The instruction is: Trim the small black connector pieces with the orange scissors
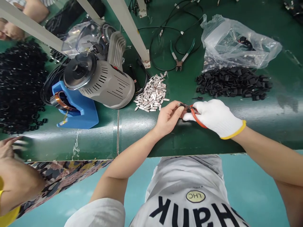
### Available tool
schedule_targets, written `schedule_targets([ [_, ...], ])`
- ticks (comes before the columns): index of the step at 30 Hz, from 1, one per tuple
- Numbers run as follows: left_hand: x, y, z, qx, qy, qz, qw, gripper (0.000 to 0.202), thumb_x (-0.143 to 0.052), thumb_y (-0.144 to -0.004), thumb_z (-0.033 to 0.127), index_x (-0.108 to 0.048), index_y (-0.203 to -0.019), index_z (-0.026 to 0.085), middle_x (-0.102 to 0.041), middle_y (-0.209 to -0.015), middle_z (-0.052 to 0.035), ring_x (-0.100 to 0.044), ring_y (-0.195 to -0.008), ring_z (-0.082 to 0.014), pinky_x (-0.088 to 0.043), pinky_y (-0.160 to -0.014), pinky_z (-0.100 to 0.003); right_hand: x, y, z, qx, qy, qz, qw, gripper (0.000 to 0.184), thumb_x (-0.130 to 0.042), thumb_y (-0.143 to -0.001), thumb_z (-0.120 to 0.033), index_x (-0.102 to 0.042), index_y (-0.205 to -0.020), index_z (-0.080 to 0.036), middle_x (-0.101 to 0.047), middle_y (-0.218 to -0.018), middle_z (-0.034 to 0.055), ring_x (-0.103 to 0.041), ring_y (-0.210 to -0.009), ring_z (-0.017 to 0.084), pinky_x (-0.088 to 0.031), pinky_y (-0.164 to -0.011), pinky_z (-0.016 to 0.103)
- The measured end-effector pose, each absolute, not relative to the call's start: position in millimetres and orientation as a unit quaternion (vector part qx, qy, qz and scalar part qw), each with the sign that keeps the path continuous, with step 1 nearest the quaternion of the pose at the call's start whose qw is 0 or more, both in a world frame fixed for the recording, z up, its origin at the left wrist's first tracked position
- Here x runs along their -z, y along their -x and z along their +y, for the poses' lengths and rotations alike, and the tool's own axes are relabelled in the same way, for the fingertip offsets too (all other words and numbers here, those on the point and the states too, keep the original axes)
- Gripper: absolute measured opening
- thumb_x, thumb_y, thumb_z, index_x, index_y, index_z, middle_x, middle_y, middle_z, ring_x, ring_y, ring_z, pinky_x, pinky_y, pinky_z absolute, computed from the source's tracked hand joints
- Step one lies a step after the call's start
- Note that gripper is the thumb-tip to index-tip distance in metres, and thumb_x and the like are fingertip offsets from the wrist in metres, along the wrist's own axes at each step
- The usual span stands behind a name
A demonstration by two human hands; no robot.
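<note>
In my bare left hand a small dark part is pinched between thumb and fingers. My right hand wears a white glove with a yellow cuff and is closed round red-handled pliers. The jaws of the pliers meet the small part at my left fingertips; the exact contact is too small to make out. Left of my hands lies a heap of small silvery metal pieces. Beyond my right hand is a heap of small black plastic pieces.
Green-handled cutters lie open near a looped black cable. A clear plastic bag sits at the back right. To the left stand a grey machine, a blue tape dispenser and black rings. A co-worker's hand is at far left.
</note>
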State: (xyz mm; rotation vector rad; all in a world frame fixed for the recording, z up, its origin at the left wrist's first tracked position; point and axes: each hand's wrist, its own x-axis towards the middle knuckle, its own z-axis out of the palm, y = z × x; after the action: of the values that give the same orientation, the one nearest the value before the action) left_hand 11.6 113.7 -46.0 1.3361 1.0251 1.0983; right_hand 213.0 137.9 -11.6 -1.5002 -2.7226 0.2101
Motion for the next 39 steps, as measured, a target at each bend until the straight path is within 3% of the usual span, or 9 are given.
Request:
schedule_targets([
  [7, 46.5, -9.5, 116.9, -0.449, -0.567, 0.413, 0.554, 0.033, -0.060, -0.098, 0.048, -0.066, -0.100, 0.016, -0.068, -0.078, -0.0027, -0.063, -0.068, -0.0116, -0.054, -0.066, -0.025, 3.4, -216.8, 144.0, -0.078, 0.479, -0.874, 0.032, 0.064, -0.044, -0.090, -0.080, -0.064, -0.079, -0.021, -0.065, -0.067, 0.0061, -0.052, -0.061, 0.018, -0.019, -0.060, 0.032],
  [17, 47.1, -10.9, 118.5, -0.430, -0.601, 0.410, 0.535, 0.031, -0.059, -0.100, 0.046, -0.067, -0.097, 0.017, -0.066, -0.075, -0.0020, -0.061, -0.067, -0.0118, -0.053, -0.066, -0.026, -4.1, -218.6, 150.4, -0.096, 0.480, -0.872, 0.026, 0.061, -0.049, -0.084, -0.081, -0.057, -0.069, -0.022, -0.062, -0.062, 0.0047, -0.050, -0.056, 0.017, -0.017, -0.059, 0.032],
  [39, 50.5, -12.6, 115.4, -0.408, -0.628, 0.445, 0.492, 0.033, -0.055, -0.101, 0.044, -0.068, -0.095, 0.015, -0.070, -0.077, -0.0031, -0.062, -0.066, -0.0109, -0.052, -0.064, -0.023, 4.8, -226.3, 136.0, 0.034, 0.424, -0.905, -0.001, 0.066, -0.032, -0.098, -0.073, -0.061, -0.079, -0.016, -0.057, -0.059, 0.0099, -0.055, -0.060, 0.023, -0.013, -0.062, 0.033],
])
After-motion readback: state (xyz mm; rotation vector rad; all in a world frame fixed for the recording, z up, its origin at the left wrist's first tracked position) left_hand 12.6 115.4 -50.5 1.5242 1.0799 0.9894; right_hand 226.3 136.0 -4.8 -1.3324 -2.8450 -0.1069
